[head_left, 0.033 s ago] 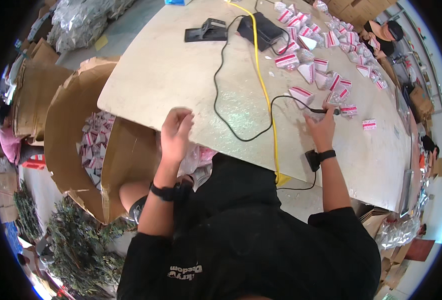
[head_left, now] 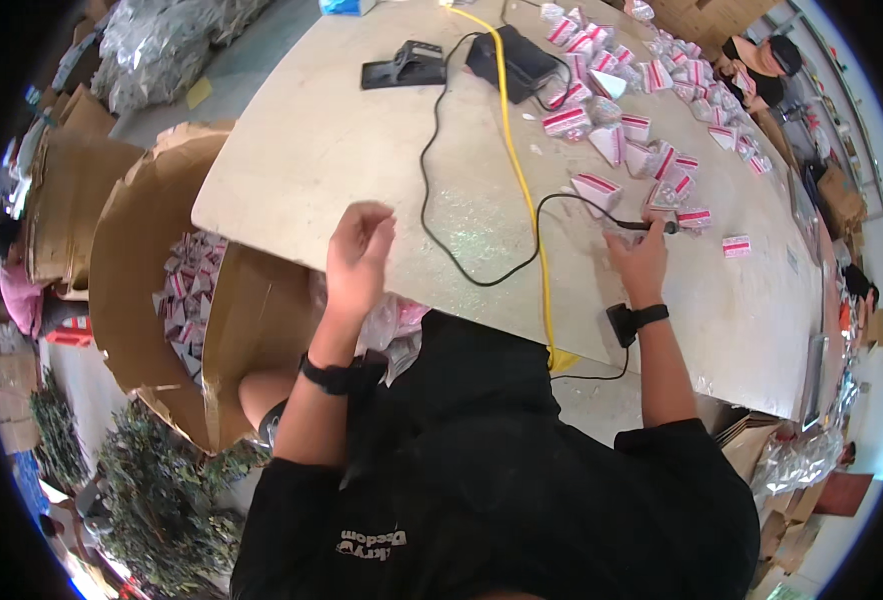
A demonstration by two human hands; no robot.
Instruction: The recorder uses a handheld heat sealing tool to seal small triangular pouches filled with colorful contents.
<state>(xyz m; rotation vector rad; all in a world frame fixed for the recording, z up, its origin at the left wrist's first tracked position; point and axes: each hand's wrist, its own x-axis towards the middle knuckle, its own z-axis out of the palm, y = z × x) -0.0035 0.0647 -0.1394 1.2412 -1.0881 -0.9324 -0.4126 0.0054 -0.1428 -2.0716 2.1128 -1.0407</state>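
Note:
My left hand (head_left: 358, 262) hovers over the near left edge of the pale table (head_left: 307, 150). Its fingers are loosely bent, with the thumb apart, and nothing shows in it. Over the table's right part, my right hand (head_left: 640, 262) has its fingers closed round a slim black corded tool (head_left: 670, 228); its exact kind is unclear. A black cable (head_left: 482, 282) loops leftward from it. Just beyond my right fingers lie small wedge-shaped packets (head_left: 596, 190) in clear wrap, white with pink-red bands. One packet (head_left: 737, 246) lies alone further right.
A yellow cable (head_left: 517, 150) crosses the table near a black box (head_left: 510, 65) and a black stand (head_left: 404, 66). More packets (head_left: 187, 290) fill a large cardboard carton (head_left: 122, 270) at left. Another person (head_left: 762, 70) is at the far right side.
My left hand has shifted slightly to the right. My right hand keeps its place at the corded tool, and the view has moved a little.

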